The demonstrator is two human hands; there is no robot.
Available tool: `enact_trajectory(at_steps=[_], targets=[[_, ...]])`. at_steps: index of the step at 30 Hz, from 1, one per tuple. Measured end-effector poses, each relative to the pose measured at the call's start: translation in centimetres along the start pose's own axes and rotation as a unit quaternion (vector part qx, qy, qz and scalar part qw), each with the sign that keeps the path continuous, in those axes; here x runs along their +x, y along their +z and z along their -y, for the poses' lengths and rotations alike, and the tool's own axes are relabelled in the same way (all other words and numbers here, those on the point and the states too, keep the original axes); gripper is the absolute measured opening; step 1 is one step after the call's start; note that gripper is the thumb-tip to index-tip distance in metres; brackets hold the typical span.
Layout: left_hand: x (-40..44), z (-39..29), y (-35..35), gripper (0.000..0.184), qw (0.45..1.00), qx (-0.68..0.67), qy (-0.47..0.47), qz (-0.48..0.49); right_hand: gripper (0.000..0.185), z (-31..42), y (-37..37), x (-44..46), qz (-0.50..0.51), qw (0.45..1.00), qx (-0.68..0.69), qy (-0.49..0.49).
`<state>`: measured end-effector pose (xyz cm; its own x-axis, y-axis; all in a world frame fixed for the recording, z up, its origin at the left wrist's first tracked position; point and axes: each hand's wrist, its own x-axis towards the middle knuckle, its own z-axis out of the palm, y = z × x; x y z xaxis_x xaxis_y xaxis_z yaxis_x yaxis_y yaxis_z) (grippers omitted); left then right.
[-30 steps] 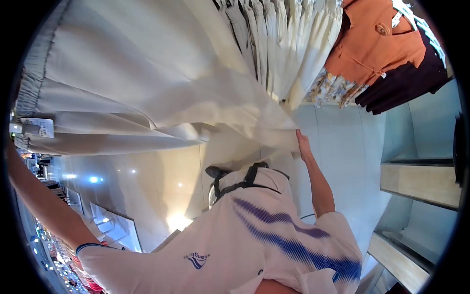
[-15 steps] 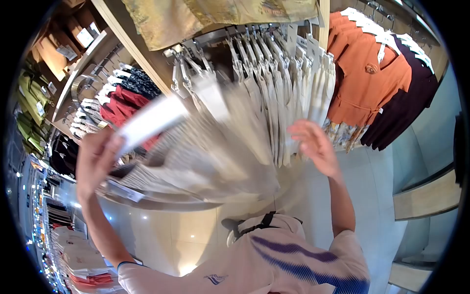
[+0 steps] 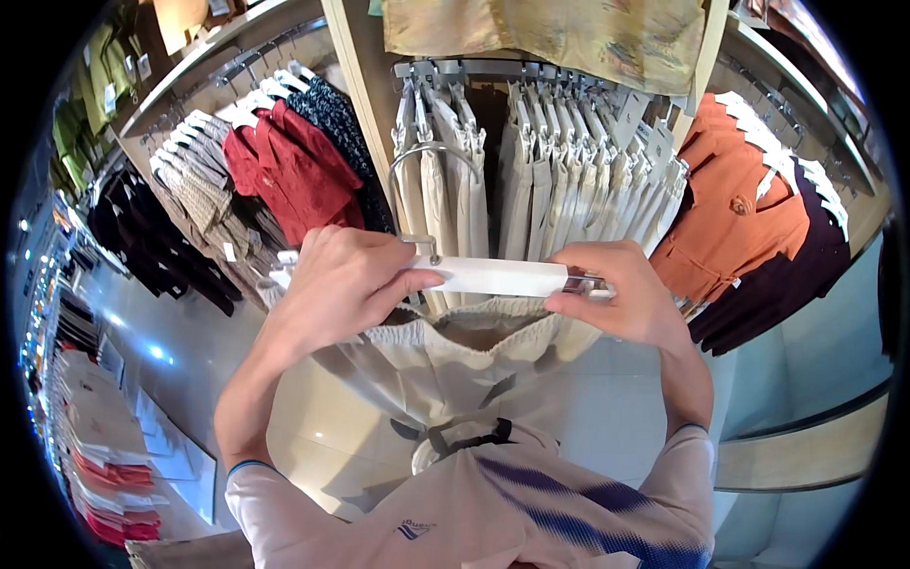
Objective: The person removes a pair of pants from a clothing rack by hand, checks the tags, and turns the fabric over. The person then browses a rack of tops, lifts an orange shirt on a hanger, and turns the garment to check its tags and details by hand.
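Note:
In front of my chest a white clip hanger (image 3: 502, 275) is held level between both hands. My left hand (image 3: 341, 280) is closed around its left part, thumb along the bar beside the metal hook. At the opposite end, the fingers of my right hand (image 3: 621, 289) pinch the metal clip. Just below the bar hangs a beige garment (image 3: 445, 365) with a gathered elastic waist, its waistband gaping open. Whether it is trousers or a skirt I cannot tell. My left hand hides the left clip.
Ahead, a rail (image 3: 493, 68) carries several pale trousers (image 3: 569, 171) on hangers. Red tops (image 3: 294, 171) hang on the left, orange tops (image 3: 749, 209) on the right. A yellowish patterned garment (image 3: 540, 38) hangs above. Folded clothes (image 3: 104, 446) are stacked at lower left.
The hanger and beige garment have swung from the left to in front of my chest. My right hand, open and empty before, has closed on the hanger's right end.

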<state>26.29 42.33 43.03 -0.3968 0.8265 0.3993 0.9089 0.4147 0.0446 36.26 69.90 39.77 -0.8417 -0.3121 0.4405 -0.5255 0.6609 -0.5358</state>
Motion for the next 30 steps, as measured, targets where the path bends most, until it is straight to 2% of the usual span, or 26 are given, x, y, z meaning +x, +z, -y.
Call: enact_trajectory(at_steps=[1,2,4,6,8,10,12,14,15,16,17,18,19,20,25,27,28,30], targets=[[-0.1,0.0,0.1,0.032,1.000,0.002,-0.007,0.003,0.017,0.0,0.3,0.1,-0.035,0.998,0.056,-0.003],[-0.1,0.2,0.3,0.032,1.000,-0.001,-0.012,-0.001,0.017,-0.1,0.6,0.1,-0.029,0.998,0.053,-0.005],[-0.1,0.7,0.9,0.036,0.998,0.032,0.019,-0.047,0.016,-0.2,0.9,-0.1,-0.026,0.991,0.089,0.092],[-0.1,1.2,1.6,0.038,0.999,0.039,0.013,-0.030,0.016,-0.6,1.3,-0.1,-0.037,0.992,0.089,0.082],[-0.1,1.3,2.1,0.038,0.990,0.055,0.078,-0.104,0.016,-0.9,1.3,-0.3,-0.054,0.991,0.092,0.075],[-1.7,1.7,2.1,0.038,0.991,0.077,0.061,-0.093,0.015,-1.5,0.7,-0.6,-0.030,0.990,0.099,0.092],[-4.3,2.6,1.9,0.046,0.963,0.136,-0.003,-0.231,0.015,-2.1,-0.4,-1.3,-0.038,0.990,0.092,0.102],[-9.5,5.8,5.1,0.074,0.938,-0.003,-0.102,-0.333,0.016,-2.7,-1.6,-2.1,-0.046,0.989,0.086,0.110],[-10.7,6.7,7.4,0.084,0.904,-0.221,-0.117,-0.347,0.016,-2.9,-2.1,-2.6,-0.076,0.982,0.123,0.119],[-12.1,7.6,10.6,0.095,0.826,-0.428,-0.130,-0.345,0.017,-3.1,-2.6,-3.0,-0.106,0.973,0.161,0.126],[-14.7,8.9,16.3,0.118,0.768,-0.473,-0.309,-0.301,0.018,-3.3,-3.2,-3.1,-0.117,0.969,0.188,0.112],[-18.3,12.2,25.2,0.105,0.716,-0.612,-0.270,-0.201,0.018,-3.6,-3.8,-3.1,-0.125,0.964,0.215,0.097],[-19.8,12.0,28.5,0.086,0.720,-0.552,-0.421,-0.006,0.020,-3.9,-4.4,-3.1,-0.141,0.960,0.223,0.098],[-15.5,8.1,27.1,0.073,0.727,-0.516,-0.438,0.111,0.022,-3.8,-5.2,-2.9,-0.151,0.960,0.217,0.095],[-16.2,6.4,38.0,0.064,0.678,-0.606,-0.390,0.141,0.028,-5.2,-9.7,-3.1,-0.264,0.949,0.123,0.118],[-18.0,6.5,40.8,0.049,0.688,-0.614,-0.381,0.071,0.029,-5.4,-12.0,-3.4,-0.286,0.943,0.099,0.135],[-18.8,6.8,42.1,0.049,0.687,-0.617,-0.377,0.075,0.029,-5.5,-13.4,-3.5,-0.268,0.953,0.086,0.111],[-20.7,7.4,44.2,0.038,0.727,-0.532,-0.416,0.125,0.033,-6.2,-15.4,-4.3,-0.302,0.943,0.059,0.128]])
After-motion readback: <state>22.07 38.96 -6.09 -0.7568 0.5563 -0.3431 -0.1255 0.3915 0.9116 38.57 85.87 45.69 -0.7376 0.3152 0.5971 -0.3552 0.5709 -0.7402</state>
